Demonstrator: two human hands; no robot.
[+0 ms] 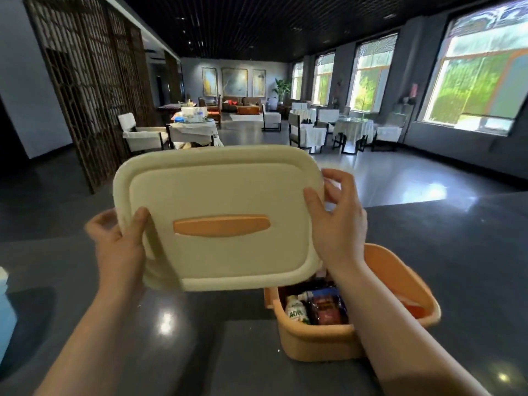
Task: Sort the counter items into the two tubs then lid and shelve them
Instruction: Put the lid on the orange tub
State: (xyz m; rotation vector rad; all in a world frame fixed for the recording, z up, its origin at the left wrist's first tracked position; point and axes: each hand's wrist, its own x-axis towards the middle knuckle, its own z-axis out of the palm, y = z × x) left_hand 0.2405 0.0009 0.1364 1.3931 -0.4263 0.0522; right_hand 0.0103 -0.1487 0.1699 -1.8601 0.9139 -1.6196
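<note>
- The two bare forearms are nearest the camera, rising from the lower left and lower right corners of the frame toward the centre.
- The dark grey counter (pixel 200 352) fills the lower half of the frame, glossy with spots of reflected light.
- The cream lid (pixel 220 215) sits in the middle of the frame, held up in the air above the counter and tilted with its top face toward the camera; an orange handle (pixel 221 229) is set into its centre.
- The orange tub (pixel 323 342) stands on the counter at lower right, uncovered, partly hidden behind the lid and the right forearm.
- The left hand (pixel 120 247) grips the lid's left edge, thumb on the top face and fingers curled behind the rim.
- The right hand (pixel 338 224) grips the lid's right edge, thumb pressed on the top face, fingers curled round the far side.
- Inside the tub lie a dark red packet (pixel 327 310) and, just left of it and touching, a small white bottle (pixel 297 311) with green lettering.
- A pale blue object (pixel 5 307) is cut off at the left edge of the frame; I cannot tell what it is.
</note>
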